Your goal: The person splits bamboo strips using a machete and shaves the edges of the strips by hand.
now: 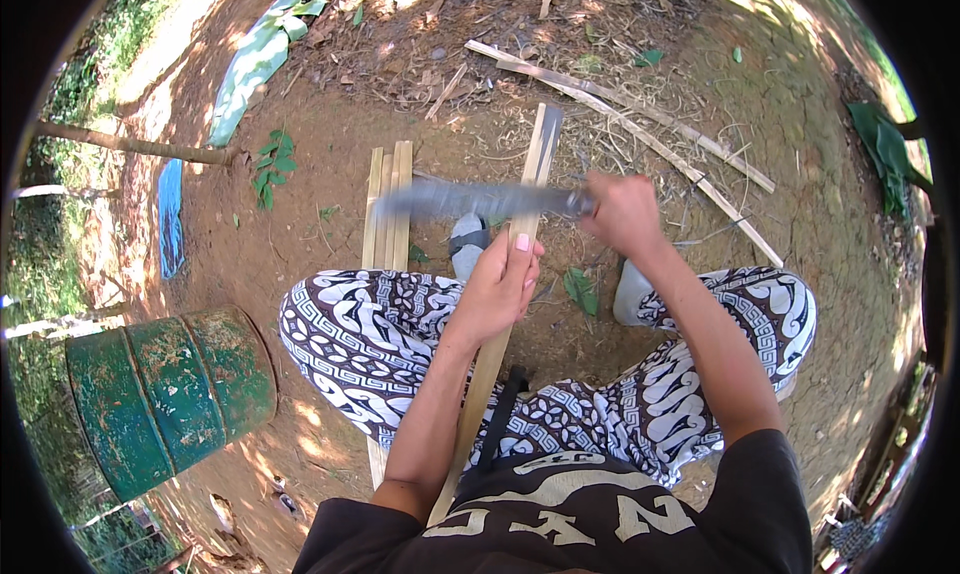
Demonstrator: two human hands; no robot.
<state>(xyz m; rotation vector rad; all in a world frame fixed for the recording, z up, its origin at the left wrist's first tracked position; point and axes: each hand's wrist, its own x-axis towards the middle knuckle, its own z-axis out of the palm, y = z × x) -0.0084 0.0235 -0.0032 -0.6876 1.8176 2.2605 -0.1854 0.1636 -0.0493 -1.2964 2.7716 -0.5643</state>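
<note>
My left hand point(503, 284) is closed round a long, flat wooden strip, likely bamboo point(536, 159), its thumb lying along the top face. The strip slants from beside my left arm up to the bare ground ahead. In my right hand point(625, 214) is the handle of a machete point(470, 200), fingers wrapped round it. Its broad blade, smeared by motion, points left and crosses over the strip just beyond my left hand. Whether the edge touches the strip I cannot tell.
Several cut strips point(390, 199) lie side by side left of my feet. Two long thin strips point(640, 124) rest among shavings at the far right. A rusty green drum point(172, 399) lies at left, with blue strands point(171, 219) beyond it. A sandalled foot point(468, 244) is near the blade.
</note>
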